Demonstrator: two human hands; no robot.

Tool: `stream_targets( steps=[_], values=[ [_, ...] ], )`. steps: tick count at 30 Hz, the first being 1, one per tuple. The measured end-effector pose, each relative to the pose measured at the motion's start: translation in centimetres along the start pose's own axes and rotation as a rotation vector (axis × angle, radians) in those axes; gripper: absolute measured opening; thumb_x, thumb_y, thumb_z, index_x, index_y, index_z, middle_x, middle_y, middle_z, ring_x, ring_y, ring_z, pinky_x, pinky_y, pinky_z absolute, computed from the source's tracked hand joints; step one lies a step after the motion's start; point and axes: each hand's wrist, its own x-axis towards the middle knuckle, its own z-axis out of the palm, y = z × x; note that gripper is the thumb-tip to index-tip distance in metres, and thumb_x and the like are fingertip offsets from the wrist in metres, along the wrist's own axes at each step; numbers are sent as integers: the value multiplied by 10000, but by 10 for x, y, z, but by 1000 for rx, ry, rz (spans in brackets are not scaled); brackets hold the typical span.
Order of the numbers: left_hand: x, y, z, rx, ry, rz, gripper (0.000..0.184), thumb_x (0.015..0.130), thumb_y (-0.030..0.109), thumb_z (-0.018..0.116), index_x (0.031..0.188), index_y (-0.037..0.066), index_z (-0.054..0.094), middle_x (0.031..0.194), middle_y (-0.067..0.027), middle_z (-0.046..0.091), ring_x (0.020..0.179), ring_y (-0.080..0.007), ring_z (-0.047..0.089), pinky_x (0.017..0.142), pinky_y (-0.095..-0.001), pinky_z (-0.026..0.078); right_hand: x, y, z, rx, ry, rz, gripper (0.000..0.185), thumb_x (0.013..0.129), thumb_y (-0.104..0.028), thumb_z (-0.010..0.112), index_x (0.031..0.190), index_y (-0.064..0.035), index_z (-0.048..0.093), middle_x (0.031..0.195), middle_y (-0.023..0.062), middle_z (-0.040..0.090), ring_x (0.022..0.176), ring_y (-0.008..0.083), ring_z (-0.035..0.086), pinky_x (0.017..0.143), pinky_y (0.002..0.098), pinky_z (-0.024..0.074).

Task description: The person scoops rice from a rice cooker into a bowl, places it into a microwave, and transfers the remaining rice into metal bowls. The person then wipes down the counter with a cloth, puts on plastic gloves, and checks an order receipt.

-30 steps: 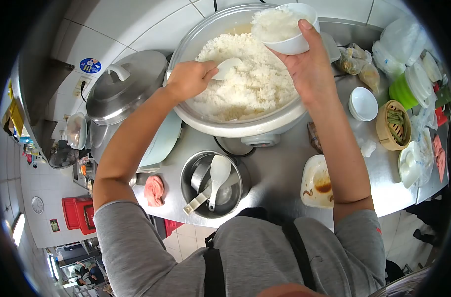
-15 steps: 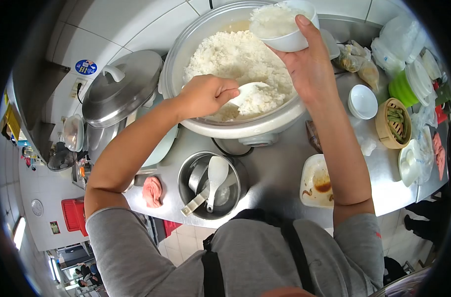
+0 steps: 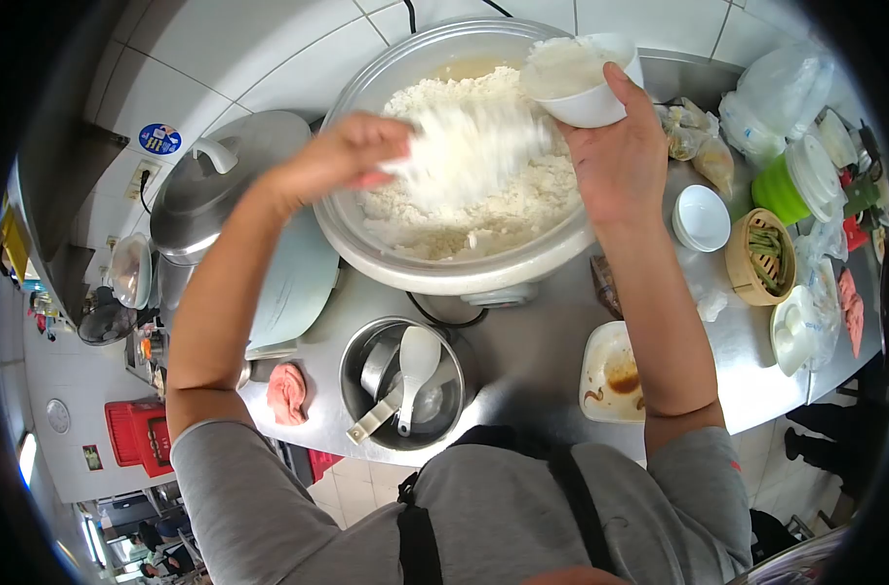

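A large cooker pot (image 3: 552, 255) full of cooked white rice (image 3: 405, 219) stands on the counter in front of me. My left hand (image 3: 352, 151) is over the pot's left side, its fingers closed round a white rice paddle (image 3: 420, 161) that carries a mound of rice. Motion smears both the paddle and its load. Over the far right rim, my right hand (image 3: 615, 146) grips a white bowl (image 3: 600, 105) from below, thumb along its side. White rice fills the bowl, which tilts toward the pot.
A steel lid (image 3: 239, 185) leans at left. Nearer me are a steel pot (image 3: 352, 361) with a second paddle (image 3: 420, 356), a pink cloth (image 3: 287, 393) and a stained dish (image 3: 600, 390). To the right stand empty bowls (image 3: 702, 218), a bamboo steamer (image 3: 751, 283) and green containers (image 3: 781, 190).
My left hand has lifted the rice-loaded paddle up and to the left, out of the pot's rice. The bowl in my right hand sits slightly lower and further right in view.
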Motion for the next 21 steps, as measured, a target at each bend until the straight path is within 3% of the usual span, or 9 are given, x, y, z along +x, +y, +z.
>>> stream_targets(
  steps=[3, 5, 6, 7, 9, 12, 15, 18, 21],
  values=[
    [16, 26, -38, 122, -68, 114, 272, 944, 292, 543, 1037, 63, 656, 639, 57, 508, 560, -36, 433, 521, -174, 368, -1, -1, 2, 26, -117, 48, 487, 888, -142, 543, 1277, 72, 345, 1313, 170, 436, 1257, 313, 420, 1040, 522, 392],
    [23, 42, -30, 214, 221, 325, 289, 951, 291, 521, 1012, 46, 660, 575, 50, 478, 548, -35, 421, 504, -199, 339, -4, 0, 6, -53, -131, 136, 528, 897, -172, 531, 1302, 76, 301, 1335, 176, 407, 1263, 329, 406, 1018, 559, 403],
    [31, 41, -24, 308, 320, 395, 245, 919, 172, 522, 1088, 36, 636, 613, -18, 546, 574, -120, 519, 561, -259, 430, -4, 1, 8, -55, -140, 132, 528, 897, -172, 531, 1302, 76, 301, 1335, 176, 407, 1263, 329, 406, 1018, 559, 403],
    [34, 36, -10, 306, 323, 402, 245, 919, 172, 522, 1088, 36, 636, 613, -18, 546, 574, -120, 519, 561, -259, 430, -4, 3, 9, -109, -159, 141, 521, 895, -183, 536, 1296, 67, 316, 1321, 176, 419, 1251, 326, 419, 1016, 552, 409],
    [32, 26, 23, 722, 438, 621, 425, 860, 25, 525, 1285, 20, 509, 749, -129, 616, 674, -220, 599, 618, -308, 476, -5, 6, 8, -168, -178, 144, 514, 893, -194, 541, 1290, 58, 331, 1307, 176, 432, 1240, 323, 432, 1015, 544, 416],
    [13, 27, 66, 966, 452, 735, 670, 729, -86, 525, 1378, 26, 401, 955, -228, 603, 865, -345, 612, 739, -409, 506, -1, 6, 3, -123, -102, 230, 507, 883, -204, 563, 1282, 32, 359, 1287, 169, 450, 1205, 312, 467, 996, 536, 435],
    [3, 29, 76, 1012, 299, 669, 658, 716, -59, 543, 1345, -101, 354, 991, -234, 581, 905, -344, 606, 768, -397, 510, 2, 9, -1, -152, -86, 236, 481, 870, -205, 582, 1256, 13, 393, 1251, 158, 475, 1173, 293, 496, 977, 522, 455],
    [-6, 25, 81, 1064, 256, 635, 676, 711, -81, 538, 1354, -110, 331, 978, -245, 578, 909, -353, 604, 769, -400, 510, 0, 8, 0, -198, -118, 193, 641, 800, -184, 665, 1276, -20, 267, 1218, 161, 443, 1108, 272, 515, 875, 471, 511],
    [-12, 15, 75, 943, 256, 614, 736, 704, -117, 533, 1404, 7, 343, 1046, -243, 582, 903, -386, 604, 770, -429, 505, -3, 6, 5, -297, -161, 190, 641, 794, -180, 656, 1286, -20, 278, 1211, 162, 450, 1095, 272, 527, 877, 470, 514]
  ],
)
